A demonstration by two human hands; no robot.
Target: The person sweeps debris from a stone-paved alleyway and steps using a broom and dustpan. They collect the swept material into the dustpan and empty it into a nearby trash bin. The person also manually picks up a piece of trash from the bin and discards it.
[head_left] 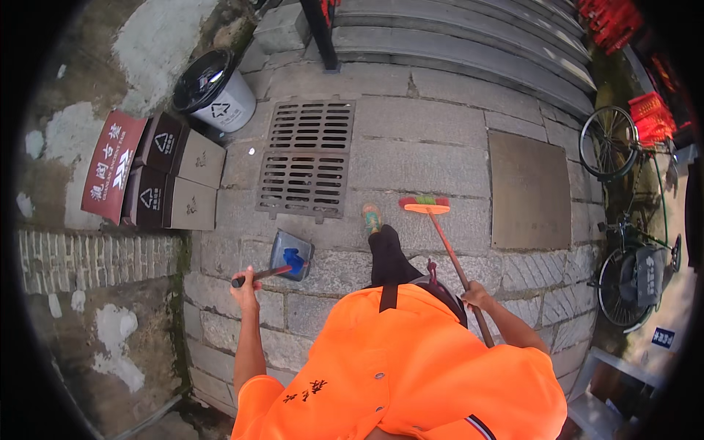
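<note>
My left hand [246,288] is closed round the dark end of a dustpan's handle. The long-handled dustpan [279,251], a grey scoop with a blue part inside, hangs or rests over the paving left of my legs; I cannot tell which. My right hand [476,295] grips the reddish-brown stick of a broom [425,205]. Its orange, red and green head is ahead and to the right of my foot, over the stone slabs. One shoe [372,218] shows between the two tools.
A metal drain grate [306,158] lies ahead. To the left stand a round bin [227,106], a pair of box bins [192,202] and a red sign [115,165]. Stone steps [455,51] rise at the far side. A flat metal cover [529,191] and a bicycle [623,286] are at the right.
</note>
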